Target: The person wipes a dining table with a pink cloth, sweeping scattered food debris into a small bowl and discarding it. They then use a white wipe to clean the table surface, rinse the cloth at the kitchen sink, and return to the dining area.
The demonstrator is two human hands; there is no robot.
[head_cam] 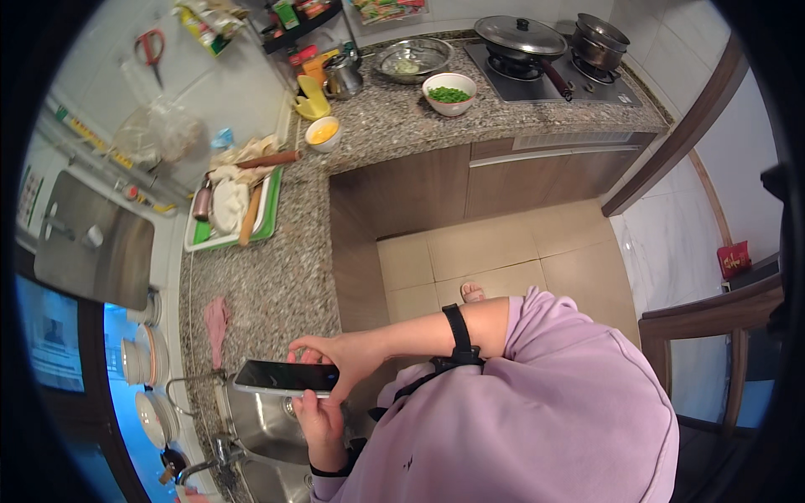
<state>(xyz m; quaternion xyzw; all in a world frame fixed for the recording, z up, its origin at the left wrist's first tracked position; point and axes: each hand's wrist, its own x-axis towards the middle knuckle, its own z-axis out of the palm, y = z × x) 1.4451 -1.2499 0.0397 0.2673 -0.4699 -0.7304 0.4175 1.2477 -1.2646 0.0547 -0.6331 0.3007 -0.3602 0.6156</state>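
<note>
A smartphone (283,377) with a dark screen is held in front of my chest, over the edge of the stainless steel sink (261,434). My right hand (343,358) curls around the phone's near end and far side, thumb and fingers at its edges. Below it in the picture, my left hand (319,420) grips the phone's lower long edge, its thumb up against that edge and its other fingers mostly hidden. Beyond the phone, a pink cloth (217,327) lies on the granite countertop (283,283).
A faucet (220,449) and stacked plates (157,418) stand beyond the sink. A tray (273,210) holds rolling pins. Farther off are a bowl of egg-yellow food (324,133), a bowl of chopped greens (449,95), a metal basin (434,53), and a lidded pan (519,38) on the gas stove (512,94).
</note>
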